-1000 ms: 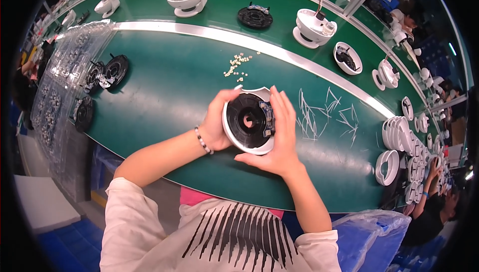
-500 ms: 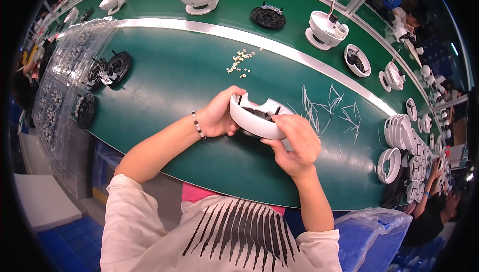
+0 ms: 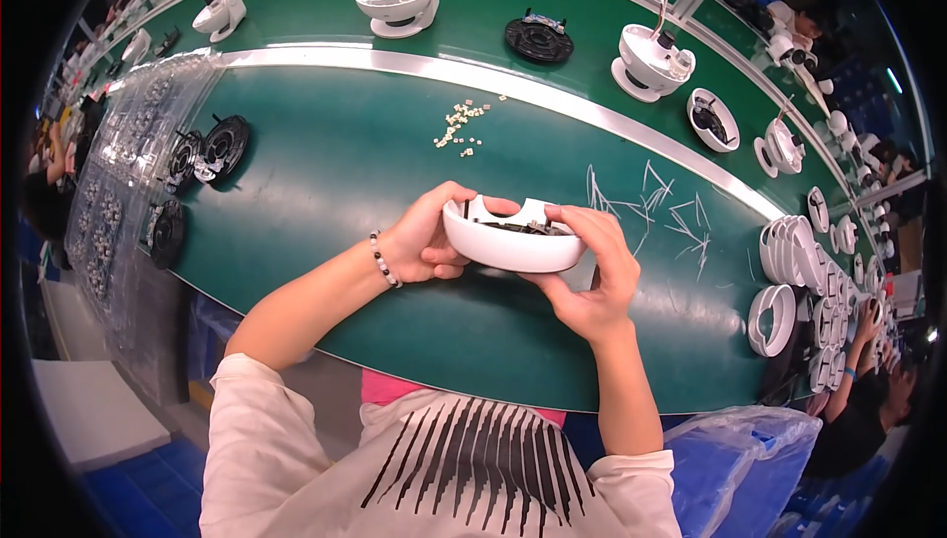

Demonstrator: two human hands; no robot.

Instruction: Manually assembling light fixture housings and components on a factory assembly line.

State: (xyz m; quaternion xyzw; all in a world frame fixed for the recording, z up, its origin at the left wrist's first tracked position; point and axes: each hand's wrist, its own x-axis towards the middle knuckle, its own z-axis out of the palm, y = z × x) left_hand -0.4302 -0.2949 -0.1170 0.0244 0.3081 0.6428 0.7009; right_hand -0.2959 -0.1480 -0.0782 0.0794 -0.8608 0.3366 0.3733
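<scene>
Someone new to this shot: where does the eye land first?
Probably on the round white shell at centre, held between the left hand and right hand, with black parts showing inside its rim. Next, likely the scatter of small pale pieces beyond it and the thin white strips to their right, both on the green table. White housings stand along the far side.

Hands [image 3: 604, 280], held white shell [image 3: 513, 249]; seemingly black inside
</scene>
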